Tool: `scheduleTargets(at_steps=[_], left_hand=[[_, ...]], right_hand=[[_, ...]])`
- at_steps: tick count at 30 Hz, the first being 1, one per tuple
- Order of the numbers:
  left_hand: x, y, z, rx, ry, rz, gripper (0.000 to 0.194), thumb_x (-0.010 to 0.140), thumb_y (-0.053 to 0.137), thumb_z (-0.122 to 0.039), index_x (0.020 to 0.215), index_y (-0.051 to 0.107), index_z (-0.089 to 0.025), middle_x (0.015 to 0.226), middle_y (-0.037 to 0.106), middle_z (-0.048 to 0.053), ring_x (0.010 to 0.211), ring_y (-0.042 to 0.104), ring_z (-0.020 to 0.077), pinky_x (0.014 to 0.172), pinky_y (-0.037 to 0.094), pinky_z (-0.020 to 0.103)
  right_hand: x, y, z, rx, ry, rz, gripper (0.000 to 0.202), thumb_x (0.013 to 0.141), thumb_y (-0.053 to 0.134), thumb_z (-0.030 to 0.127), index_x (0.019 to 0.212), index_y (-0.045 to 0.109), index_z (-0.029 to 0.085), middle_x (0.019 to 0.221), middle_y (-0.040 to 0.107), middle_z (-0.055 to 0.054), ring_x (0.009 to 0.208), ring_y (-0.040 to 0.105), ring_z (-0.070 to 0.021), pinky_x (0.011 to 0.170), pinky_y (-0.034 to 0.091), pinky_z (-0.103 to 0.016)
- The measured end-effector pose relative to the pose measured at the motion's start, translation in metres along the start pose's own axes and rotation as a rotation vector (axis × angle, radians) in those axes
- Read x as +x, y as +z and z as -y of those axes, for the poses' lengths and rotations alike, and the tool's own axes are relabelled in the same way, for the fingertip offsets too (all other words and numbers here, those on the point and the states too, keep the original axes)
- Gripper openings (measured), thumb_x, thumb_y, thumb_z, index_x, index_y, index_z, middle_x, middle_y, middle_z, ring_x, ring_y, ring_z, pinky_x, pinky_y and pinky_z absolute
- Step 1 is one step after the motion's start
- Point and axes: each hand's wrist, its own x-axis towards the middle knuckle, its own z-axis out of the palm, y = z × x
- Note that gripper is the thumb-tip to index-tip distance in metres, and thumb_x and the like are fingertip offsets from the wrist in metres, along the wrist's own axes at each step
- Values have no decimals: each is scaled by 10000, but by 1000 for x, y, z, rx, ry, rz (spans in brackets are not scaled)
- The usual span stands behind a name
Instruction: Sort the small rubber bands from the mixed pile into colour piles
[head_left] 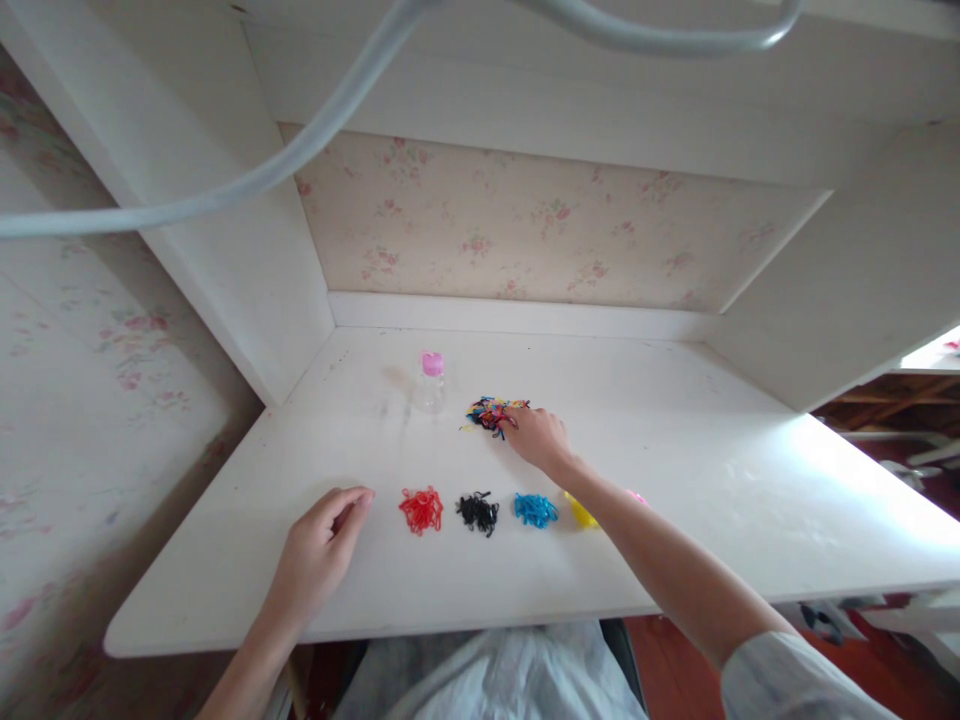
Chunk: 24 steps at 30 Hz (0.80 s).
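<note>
A mixed pile of small colored bands [489, 413] lies mid-desk, and the fingertips of my right hand [541, 438] touch its right side; what they pinch, if anything, is hidden. My left hand [324, 535] is closed, thumb against fingers, above the desk left of the red pile; nothing can be made out in it. Nearer the front edge, from left to right, lie a red pile [421, 510], a black pile [478, 512], a blue pile [535, 510] and a yellow pile [582, 512] partly covered by my right forearm. A bit of pink [637, 496] shows beyond the forearm.
A clear bottle with a pink cap [433, 364] stands behind the piles, left of the mixed one. The white desk [697, 480] has side panels and an overhead shelf. A pale cable [300, 150] crosses the top of the view.
</note>
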Motion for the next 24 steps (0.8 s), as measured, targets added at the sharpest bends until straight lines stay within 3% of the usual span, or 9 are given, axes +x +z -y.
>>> scheduleTargets(at_steps=[11, 24], left_hand=[[1, 2, -1, 14, 28, 9, 294, 874, 473, -439, 979, 636, -218, 980, 668, 17, 880, 609, 154, 755, 462, 230], [1, 2, -3, 34, 76, -6, 294, 873, 463, -425, 951, 643, -206, 922, 681, 41, 830, 620, 170, 750, 485, 260]], right_hand=[[-6, -6, -14, 15, 2, -45, 393, 899, 323, 454, 1094, 660, 400, 995, 698, -24, 857, 643, -212, 704, 445, -287], [-4, -3, -29, 25, -17, -36, 429, 910, 316, 502, 1083, 675, 343, 961, 699, -46, 867, 634, -195, 706, 416, -259]])
